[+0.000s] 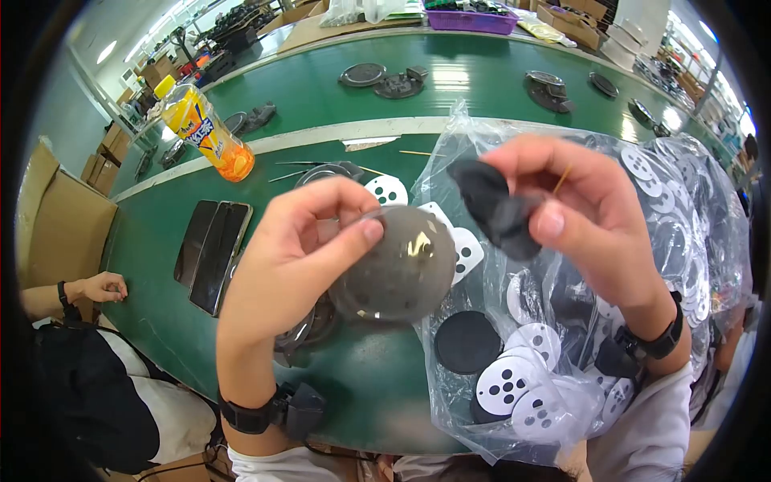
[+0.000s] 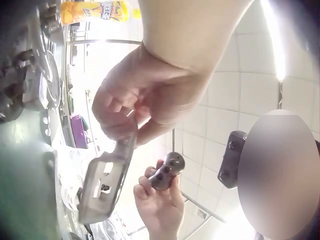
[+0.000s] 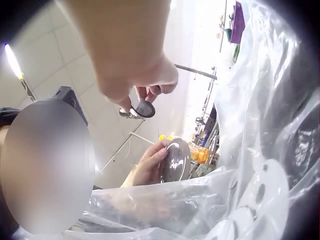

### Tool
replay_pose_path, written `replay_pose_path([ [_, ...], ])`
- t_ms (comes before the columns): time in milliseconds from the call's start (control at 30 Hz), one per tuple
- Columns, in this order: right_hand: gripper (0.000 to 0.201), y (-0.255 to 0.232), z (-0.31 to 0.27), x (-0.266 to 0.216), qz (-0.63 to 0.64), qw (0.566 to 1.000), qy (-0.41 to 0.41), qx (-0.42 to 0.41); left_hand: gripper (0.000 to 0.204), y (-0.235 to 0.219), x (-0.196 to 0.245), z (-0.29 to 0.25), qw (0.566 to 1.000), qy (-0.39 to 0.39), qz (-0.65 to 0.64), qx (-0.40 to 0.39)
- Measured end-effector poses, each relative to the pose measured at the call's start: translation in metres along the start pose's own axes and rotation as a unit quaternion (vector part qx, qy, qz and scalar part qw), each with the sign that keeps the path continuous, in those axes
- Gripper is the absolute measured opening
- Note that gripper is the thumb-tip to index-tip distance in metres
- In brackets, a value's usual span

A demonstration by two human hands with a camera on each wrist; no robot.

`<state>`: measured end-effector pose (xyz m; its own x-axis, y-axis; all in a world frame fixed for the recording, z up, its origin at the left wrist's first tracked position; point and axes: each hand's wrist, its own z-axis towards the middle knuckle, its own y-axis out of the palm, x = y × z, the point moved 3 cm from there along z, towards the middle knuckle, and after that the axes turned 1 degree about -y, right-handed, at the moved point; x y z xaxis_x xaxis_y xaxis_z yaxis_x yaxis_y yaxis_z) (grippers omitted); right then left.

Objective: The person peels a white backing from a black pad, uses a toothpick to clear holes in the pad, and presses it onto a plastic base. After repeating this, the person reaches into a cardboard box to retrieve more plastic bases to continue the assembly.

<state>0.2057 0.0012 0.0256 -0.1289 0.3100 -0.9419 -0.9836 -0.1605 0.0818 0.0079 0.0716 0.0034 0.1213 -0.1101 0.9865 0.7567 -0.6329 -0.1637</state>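
Note:
My left hand [image 1: 281,249] pinches the edge of a round, smoky translucent plastic cover [image 1: 401,269] between thumb and fingers, its glossy face toward the head camera. To its right, my right hand [image 1: 594,213] grips a soft-looking black piece [image 1: 491,201], bent and slightly blurred in the head view. Round spots show along this black piece [image 2: 168,171] in the left wrist view. A thin wooden stick [image 1: 562,178] pokes up between the right fingers. Both hands are raised over the green table [image 1: 369,394], cover and black piece apart.
Beneath the right hand lies a clear plastic bag [image 1: 450,406] with white perforated discs [image 1: 504,387] and a black disc [image 1: 468,342]. Two phones [image 1: 221,261] and a drink bottle [image 1: 210,132] are on the left. Another person's hand [image 1: 104,287] rests at the table's left edge.

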Motion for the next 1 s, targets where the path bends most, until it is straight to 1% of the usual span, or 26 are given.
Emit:
replay_pose_path([
  [33, 0.045, 0.002, -0.002, 0.001, 0.025, 0.999, 0.029, -0.025, 0.010, 0.000, 0.002, 0.003, 0.996, 0.055, -0.058, 0.034],
  [67, 0.047, 0.004, -0.004, 0.002, 0.049, 0.996, 0.060, -0.050, 0.010, 0.003, 0.003, 0.004, 0.996, 0.058, -0.059, 0.035],
  [100, 0.044, 0.005, -0.006, 0.007, 0.071, 0.993, 0.065, -0.070, 0.011, 0.005, 0.003, 0.003, 0.989, 0.049, -0.126, 0.065],
  [133, 0.044, 0.007, -0.008, 0.010, 0.069, 0.993, 0.067, -0.070, 0.011, 0.007, 0.001, 0.003, 0.976, 0.038, -0.192, 0.094],
  [167, 0.041, 0.011, -0.009, 0.013, 0.092, 0.989, 0.084, -0.073, 0.014, 0.011, -0.001, 0.004, 0.967, 0.043, -0.232, 0.096],
  [200, 0.039, 0.014, -0.009, 0.016, 0.115, 0.985, 0.103, -0.076, 0.014, 0.016, -0.003, 0.004, 0.966, 0.042, -0.235, 0.097],
  [267, 0.036, 0.012, -0.009, 0.021, 0.117, 0.984, 0.110, -0.077, 0.015, 0.021, -0.005, 0.005, 0.952, 0.046, -0.285, 0.098],
  [333, 0.036, 0.008, -0.008, 0.025, 0.130, 0.982, 0.128, -0.041, 0.016, 0.022, -0.004, 0.005, 0.952, 0.039, -0.292, 0.086],
  [400, 0.035, 0.007, -0.007, 0.027, 0.131, 0.983, 0.127, -0.032, 0.024, 0.022, -0.002, 0.004, 0.958, -0.021, -0.278, 0.060],
  [433, 0.034, 0.006, -0.006, 0.027, 0.133, 0.983, 0.122, -0.025, 0.024, 0.022, 0.001, 0.003, 0.958, -0.020, -0.280, 0.058],
  [500, 0.033, 0.002, -0.005, 0.029, 0.144, 0.981, 0.126, -0.020, 0.036, 0.023, 0.006, 0.002, 0.974, 0.023, -0.221, 0.034],
  [533, 0.033, 0.000, -0.004, 0.030, 0.155, 0.979, 0.129, -0.017, 0.036, 0.025, 0.007, 0.002, 0.974, 0.023, -0.222, 0.033],
  [600, 0.032, 0.000, -0.005, 0.030, 0.167, 0.977, 0.129, -0.016, 0.048, 0.030, 0.008, 0.001, 0.973, 0.043, -0.224, 0.032],
  [633, 0.031, 0.001, -0.005, 0.030, 0.179, 0.975, 0.129, -0.016, 0.048, 0.032, 0.007, 0.002, 0.973, 0.044, -0.224, 0.032],
  [700, 0.031, 0.007, -0.008, 0.028, 0.165, 0.978, 0.130, -0.009, 0.053, 0.034, 0.002, 0.003, 0.943, 0.024, -0.332, 0.022],
  [733, 0.031, 0.008, -0.009, 0.028, 0.152, 0.980, 0.130, -0.003, 0.053, 0.036, 0.002, 0.002, 0.943, 0.023, -0.332, 0.023],
  [800, 0.031, 0.006, -0.008, 0.028, 0.152, 0.979, 0.133, -0.012, 0.057, 0.039, 0.000, -0.001, 0.895, 0.016, -0.445, 0.014],
  [833, 0.031, 0.006, -0.008, 0.028, 0.151, 0.979, 0.136, -0.021, 0.057, 0.037, 0.000, -0.003, 0.895, 0.015, -0.446, 0.014],
  [900, 0.029, 0.010, -0.008, 0.026, 0.155, 0.978, 0.134, -0.037, 0.058, 0.037, 0.001, -0.006, 0.883, 0.030, -0.465, -0.053],
  [933, 0.027, 0.014, -0.008, 0.024, 0.159, 0.977, 0.131, -0.054, 0.058, 0.037, 0.002, -0.006, 0.883, 0.029, -0.466, -0.053],
  [967, 0.027, 0.016, -0.010, 0.023, 0.159, 0.977, 0.132, -0.054, 0.060, 0.037, 0.003, -0.006, 0.904, 0.010, -0.426, -0.021],
  [1000, 0.025, 0.018, -0.010, 0.019, 0.139, 0.985, 0.095, -0.034, 0.062, 0.036, 0.003, -0.006, 0.923, -0.008, -0.385, 0.011],
])
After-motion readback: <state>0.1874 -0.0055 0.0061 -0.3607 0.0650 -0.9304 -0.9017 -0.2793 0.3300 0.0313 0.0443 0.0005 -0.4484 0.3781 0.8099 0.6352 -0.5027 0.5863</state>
